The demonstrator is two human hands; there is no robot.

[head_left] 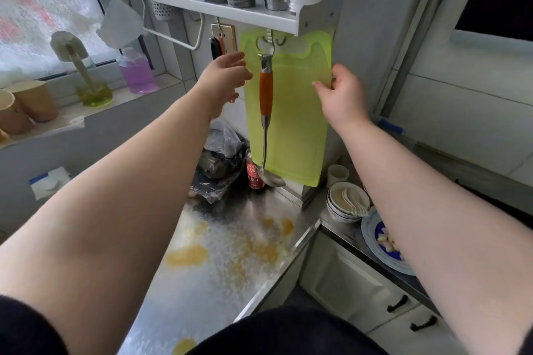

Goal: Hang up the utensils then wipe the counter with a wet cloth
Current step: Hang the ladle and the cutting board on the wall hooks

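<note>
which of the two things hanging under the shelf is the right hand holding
The green cutting board; the right hand pinches its right edge. The orange-handled ladle hangs untouched in front.

Steel desk (230, 274) mid & front is open w/ only yellow spills (187, 255). Back corner blocked by black plastic bag (215, 170) & sauce bottle (254, 174). Ladle (266, 112) hangs in front of green cutting board (300, 124). Stacked bowls (347, 203) crowd the right side.

- Under our white wall shelf (230, 13) hangs the translucent green plastic cutting board (297, 112); the orange-handled steel ladle (266, 112) hangs before it.
- Our left hand (223, 81) is left of the board, right hand (340, 95) on its right edge.
- Below lies the steel counter (230, 253).
</note>
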